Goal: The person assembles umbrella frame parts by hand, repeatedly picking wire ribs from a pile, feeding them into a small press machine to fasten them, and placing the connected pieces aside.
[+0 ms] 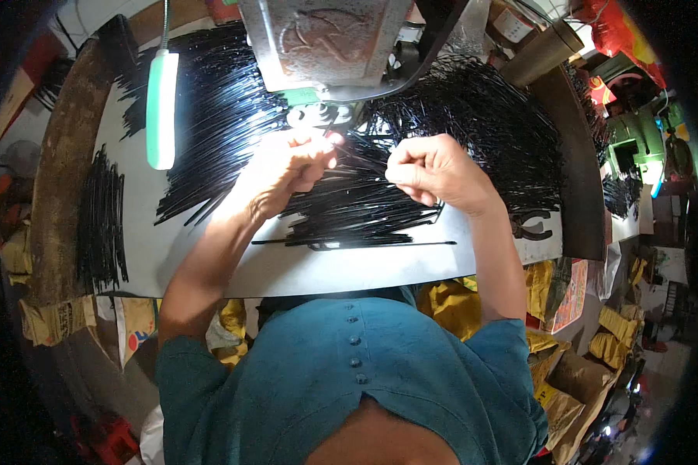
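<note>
white table (287, 275) is holding piled black rods (357, 209); i'm seeing left hand (283, 170) pressing fingers together near the machine (326, 46), right hand (442, 174) making a fist; can't tell what either's pinching.

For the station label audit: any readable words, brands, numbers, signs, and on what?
Wording not copied out.
Machine head: raised emblem.
White bag, left: coloured logo.
Yellow sack, lower right: dark lettering, blurred.
Printed panel, right: too small to read.
White label, top right: too small.

Left fingers (309, 181) near metal machine (329, 46); right fingers (412, 173) curled; black rods (357, 221) across white tabletop (357, 267).
</note>
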Action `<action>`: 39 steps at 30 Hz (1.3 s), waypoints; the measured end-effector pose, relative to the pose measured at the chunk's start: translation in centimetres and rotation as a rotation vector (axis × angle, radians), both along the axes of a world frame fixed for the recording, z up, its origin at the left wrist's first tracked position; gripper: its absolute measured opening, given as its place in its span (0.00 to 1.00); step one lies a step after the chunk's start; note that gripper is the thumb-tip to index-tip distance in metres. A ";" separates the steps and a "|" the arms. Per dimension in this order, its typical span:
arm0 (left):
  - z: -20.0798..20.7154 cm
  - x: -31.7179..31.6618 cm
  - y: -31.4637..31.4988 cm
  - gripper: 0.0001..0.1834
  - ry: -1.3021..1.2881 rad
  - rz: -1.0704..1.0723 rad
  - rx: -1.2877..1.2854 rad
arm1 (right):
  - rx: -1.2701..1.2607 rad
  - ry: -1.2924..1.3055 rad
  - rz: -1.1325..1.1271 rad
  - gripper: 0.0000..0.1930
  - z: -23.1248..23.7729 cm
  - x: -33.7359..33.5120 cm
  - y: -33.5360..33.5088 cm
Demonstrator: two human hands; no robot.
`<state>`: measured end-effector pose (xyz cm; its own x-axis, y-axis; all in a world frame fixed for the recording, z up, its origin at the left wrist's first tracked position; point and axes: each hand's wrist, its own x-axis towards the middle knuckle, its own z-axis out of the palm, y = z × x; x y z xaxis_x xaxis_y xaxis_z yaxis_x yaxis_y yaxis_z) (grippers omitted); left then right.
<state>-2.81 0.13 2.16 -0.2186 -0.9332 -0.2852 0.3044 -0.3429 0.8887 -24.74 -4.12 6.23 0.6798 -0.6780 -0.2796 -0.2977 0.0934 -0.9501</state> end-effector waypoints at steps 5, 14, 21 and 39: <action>0.6 0.4 0.6 0.12 -0.039 0.030 -0.025 | 0.059 0.086 0.034 0.06 -0.5 1.1 0.2; 0.5 0.1 0.8 0.09 -0.184 0.025 -0.039 | 0.116 -0.031 0.161 0.07 -1.8 3.9 -0.1; -1.6 2.6 0.1 0.12 -0.694 0.220 -0.420 | -0.025 -0.212 -0.132 0.07 -3.4 5.1 -1.6; -0.4 1.2 -1.2 0.09 -0.886 0.297 -0.515 | -0.004 -0.340 -0.217 0.09 -4.2 6.2 -2.7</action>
<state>-1.59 -1.11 1.79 0.1292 -0.9686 0.2126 -0.5122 0.1184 0.8507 -18.53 -6.83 2.00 0.5737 -0.8168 -0.0601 0.0604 0.1154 -0.9915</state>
